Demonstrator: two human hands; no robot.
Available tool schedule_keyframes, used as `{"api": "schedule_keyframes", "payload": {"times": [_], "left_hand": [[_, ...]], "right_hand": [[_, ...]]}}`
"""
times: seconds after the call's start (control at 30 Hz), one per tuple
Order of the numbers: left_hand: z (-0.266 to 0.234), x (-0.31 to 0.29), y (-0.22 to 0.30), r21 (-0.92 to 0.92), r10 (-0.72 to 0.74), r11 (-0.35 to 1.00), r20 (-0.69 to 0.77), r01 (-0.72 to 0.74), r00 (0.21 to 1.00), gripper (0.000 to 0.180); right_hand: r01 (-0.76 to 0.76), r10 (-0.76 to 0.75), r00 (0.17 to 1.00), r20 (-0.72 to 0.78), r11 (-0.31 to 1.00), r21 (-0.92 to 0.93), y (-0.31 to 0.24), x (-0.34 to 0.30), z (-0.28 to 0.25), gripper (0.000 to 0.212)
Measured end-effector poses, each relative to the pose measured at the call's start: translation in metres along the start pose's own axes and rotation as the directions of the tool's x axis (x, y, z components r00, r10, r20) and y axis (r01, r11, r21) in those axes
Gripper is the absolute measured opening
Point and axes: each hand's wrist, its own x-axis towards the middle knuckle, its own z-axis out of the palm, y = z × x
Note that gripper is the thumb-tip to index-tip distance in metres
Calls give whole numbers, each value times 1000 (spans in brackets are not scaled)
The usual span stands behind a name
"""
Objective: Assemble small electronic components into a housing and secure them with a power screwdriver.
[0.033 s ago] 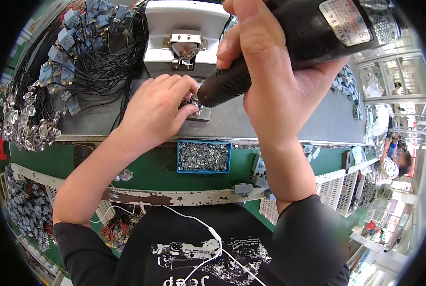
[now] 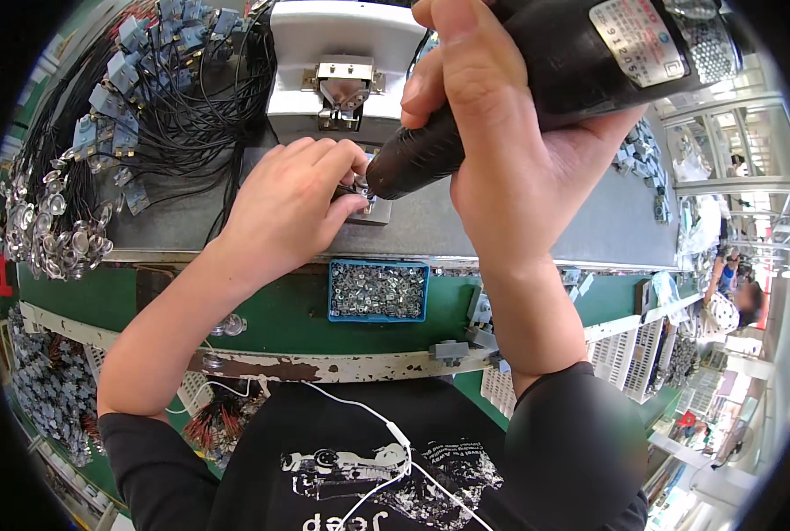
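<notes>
My right hand [image 2: 510, 150] is wrapped round a thick black electric screwdriver [image 2: 421, 150] with a label on its body. Its tapered nose slants down to the left and ends right beside the fingertips of my left hand [image 2: 298, 190]. Those fingers are closed in a pinch on a small shiny metal part [image 2: 366, 189], mostly covered by the fingers and the tool's nose. Under it lies a flat metal block [image 2: 377, 215] on the grey worktop. Whether the tool's tip touches the part cannot be made out.
Beyond my hands stands a pale machine with a metal fixture [image 2: 342, 84]. Black cables [image 2: 183, 133] with grey-blue housings and clear round pieces heap at the left. A blue tray [image 2: 331, 292] of small metal pieces sits nearer me. More grey housings [image 2: 643, 155] lie right.
</notes>
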Motion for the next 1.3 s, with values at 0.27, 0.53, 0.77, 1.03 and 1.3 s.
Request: {"api": "schedule_keyframes", "payload": {"times": [0.27, 0.53, 0.77, 1.03, 1.3], "left_hand": [[-1, 1, 2, -1, 5, 1000, -20, -5, 1000, 34], [0, -3, -4, 40, -15, 999, -8, 15, 1000, 40], [-4, -1, 6, -3, -106, 994, 136, 108, 985, 36], [4, -1, -4, -38, -99, 994, 134, 105, 986, 37], [15, 9, -27, -96, 2, 995, 128, 10, 992, 36]], "right_hand": [[302, -310, 945, 106, 949, 90, 30, 5, 3, 27], [-315, 309, 949, 61, 934, 167, -1, -13, 13, 26], [-574, 576, 813, -85, 817, 46, -33, -13, 14, 23], [-684, 730, 658, 185, 682, -260, -35, 9, 11, 24], [-564, 566, 800, 199, 822, -73, -19, -12, 1, 26]]}}
